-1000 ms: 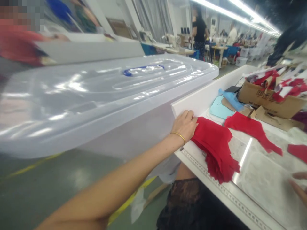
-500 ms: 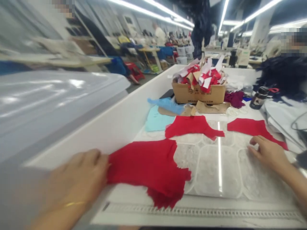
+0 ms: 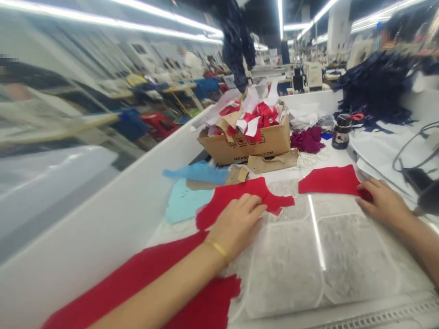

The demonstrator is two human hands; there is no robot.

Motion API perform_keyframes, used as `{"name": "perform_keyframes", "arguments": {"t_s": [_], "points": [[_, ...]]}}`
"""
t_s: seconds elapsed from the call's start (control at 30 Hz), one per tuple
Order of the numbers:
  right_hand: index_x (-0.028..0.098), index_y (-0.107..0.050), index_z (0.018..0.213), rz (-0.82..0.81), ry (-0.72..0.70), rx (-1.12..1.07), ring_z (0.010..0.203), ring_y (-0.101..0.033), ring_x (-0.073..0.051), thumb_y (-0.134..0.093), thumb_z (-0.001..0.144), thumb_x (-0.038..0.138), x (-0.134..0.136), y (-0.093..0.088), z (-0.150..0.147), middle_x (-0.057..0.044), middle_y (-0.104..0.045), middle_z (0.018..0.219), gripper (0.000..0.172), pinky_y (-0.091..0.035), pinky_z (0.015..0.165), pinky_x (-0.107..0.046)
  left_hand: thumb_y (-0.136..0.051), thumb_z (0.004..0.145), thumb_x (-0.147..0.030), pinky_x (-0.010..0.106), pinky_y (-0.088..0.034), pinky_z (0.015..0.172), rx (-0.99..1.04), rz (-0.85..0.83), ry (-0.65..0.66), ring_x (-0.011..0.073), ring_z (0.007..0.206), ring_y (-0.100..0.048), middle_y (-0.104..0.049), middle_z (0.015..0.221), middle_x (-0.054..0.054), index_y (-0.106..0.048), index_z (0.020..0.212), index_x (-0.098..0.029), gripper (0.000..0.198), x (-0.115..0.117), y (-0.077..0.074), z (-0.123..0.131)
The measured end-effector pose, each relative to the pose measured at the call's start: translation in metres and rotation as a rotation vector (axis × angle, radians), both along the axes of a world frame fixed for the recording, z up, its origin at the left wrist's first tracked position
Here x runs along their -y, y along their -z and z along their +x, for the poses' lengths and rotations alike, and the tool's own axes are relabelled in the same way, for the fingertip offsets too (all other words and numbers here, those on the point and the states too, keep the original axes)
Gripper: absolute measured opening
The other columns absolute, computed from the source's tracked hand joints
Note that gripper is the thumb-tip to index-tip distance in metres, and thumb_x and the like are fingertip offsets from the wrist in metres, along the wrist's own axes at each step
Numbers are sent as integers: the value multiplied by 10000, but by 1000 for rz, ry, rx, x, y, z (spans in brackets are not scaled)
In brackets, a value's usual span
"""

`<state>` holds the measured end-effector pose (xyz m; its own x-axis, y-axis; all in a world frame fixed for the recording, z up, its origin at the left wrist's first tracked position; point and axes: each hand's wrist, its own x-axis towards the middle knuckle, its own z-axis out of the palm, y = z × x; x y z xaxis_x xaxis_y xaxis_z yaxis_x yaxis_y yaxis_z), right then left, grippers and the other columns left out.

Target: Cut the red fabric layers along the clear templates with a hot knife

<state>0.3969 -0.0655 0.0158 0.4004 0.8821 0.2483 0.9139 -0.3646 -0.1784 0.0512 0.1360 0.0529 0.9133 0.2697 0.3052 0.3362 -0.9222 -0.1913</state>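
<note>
My left hand [image 3: 238, 224], with a yellow band at the wrist, reaches over the middle red fabric piece [image 3: 233, 194]. Its fingers are slightly bent and rest at the cloth's near edge. At the right, my right hand [image 3: 386, 201] pinches the narrow end of another red fabric piece [image 3: 329, 179] between thumb and fingers. That piece lies mostly flat. Under my left forearm spreads a larger red fabric piece [image 3: 137, 269], partly covered by the arm. Clear-topped panels [image 3: 284, 269] form the work surface beneath the hands.
A cardboard box [image 3: 254, 146] heaped with red and white scraps stands at the back. Light-blue fabric [image 3: 188, 201] lies left of centre. A dark bottle [image 3: 342, 132], maroon cloth [image 3: 307, 139] and a cable [image 3: 408, 141] are to the right. A raised white edge [image 3: 103, 219] borders the left.
My left hand has let go of the large red piece at the left and moved across to the middle one. My right hand has closed on the right piece's end. The view has turned.
</note>
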Motion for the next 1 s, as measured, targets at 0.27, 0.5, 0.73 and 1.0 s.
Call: {"name": "perform_keyframes", "arguments": {"t_s": [0.27, 0.5, 0.73, 1.0], "points": [[218, -709, 932, 20, -69, -32, 922, -620, -269, -575, 907, 301, -1, 2, 10, -89, -714, 971, 160, -509, 745, -387, -626, 930, -158, 411, -496, 830, -157, -145, -3, 298, 1044, -588, -657, 1082, 134, -686, 1102, -164, 182, -1, 22, 108], [220, -684, 895, 8, -32, -99, 893, -605, -273, -571, 896, 319, -3, 2, 7, -87, -704, 956, 150, -486, 711, -397, -626, 933, -207, 413, -519, 817, -115, -220, -6, 282, 1014, -600, -658, 1055, 101, -691, 1137, -198, 214, -13, 24, 113], [227, -686, 875, 41, -46, -111, 858, -604, -260, -565, 886, 345, -3, 5, 9, -83, -685, 905, 169, -469, 655, -371, -660, 909, -224, 381, -526, 806, -27, -313, 2, 255, 966, -623, -654, 977, 72, -762, 1054, -211, 177, -24, 27, 112], [231, -689, 862, 13, -15, -183, 889, -617, -267, -578, 880, 335, -4, 5, 10, -84, -684, 931, 153, -491, 697, -383, -632, 908, -160, 382, -533, 797, 53, -339, 27, 243, 910, -625, -660, 899, 66, -781, 888, -213, 160, -27, 27, 120]]}}
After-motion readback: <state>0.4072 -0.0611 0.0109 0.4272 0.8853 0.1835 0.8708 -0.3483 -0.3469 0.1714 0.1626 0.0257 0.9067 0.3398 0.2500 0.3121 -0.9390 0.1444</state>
